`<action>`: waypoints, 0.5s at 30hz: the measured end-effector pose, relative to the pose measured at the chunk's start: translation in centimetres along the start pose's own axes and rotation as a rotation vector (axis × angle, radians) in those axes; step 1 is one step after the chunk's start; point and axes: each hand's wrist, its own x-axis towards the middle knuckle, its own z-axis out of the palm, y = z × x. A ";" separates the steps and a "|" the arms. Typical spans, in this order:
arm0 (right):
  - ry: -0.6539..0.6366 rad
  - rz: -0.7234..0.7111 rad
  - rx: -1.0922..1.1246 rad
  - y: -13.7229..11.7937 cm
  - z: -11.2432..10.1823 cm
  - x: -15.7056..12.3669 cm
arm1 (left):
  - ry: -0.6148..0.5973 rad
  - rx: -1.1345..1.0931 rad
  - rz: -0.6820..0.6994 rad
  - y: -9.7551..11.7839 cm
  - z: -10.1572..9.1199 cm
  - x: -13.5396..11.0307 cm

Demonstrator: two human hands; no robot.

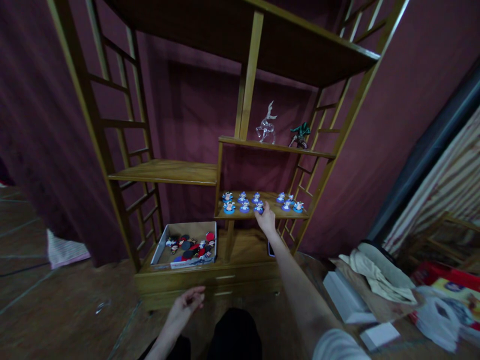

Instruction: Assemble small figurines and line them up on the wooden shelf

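My right hand (266, 220) reaches to the front edge of the lower right shelf (243, 214), its fingers closed on a small purple and white figurine (258, 205) with a round base. To the left of it stand more such figurines, among them a purple one (244, 206) and a blue-based one (229, 207). Right of the hand is a second group, with a blue-based figurine (298, 206) at its end. My left hand (187, 303) hangs low in front of the cabinet's drawers, fingers loosely bent and nothing visible in them.
An open box (159, 248) of jumbled red, black and blue figurines stands on the cabinet's base at left. A clear deer ornament (266, 125) and a dark green figure (300, 135) stand on the shelf above. White boxes (347, 297) and a plastic bag (437, 315) lie at right.
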 end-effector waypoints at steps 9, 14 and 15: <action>0.100 -0.038 -0.017 -0.2 -0.3 -3.6 | -0.006 0.014 0.014 0.3 -0.2 -0.2; 0.047 0.038 0.099 -1.0 -0.6 -8.1 | 0.047 0.058 0.066 -0.2 -0.9 -0.1; 0.035 0.080 0.147 -1.3 -0.2 -9.5 | 0.072 0.049 0.083 -0.4 -1.1 0.0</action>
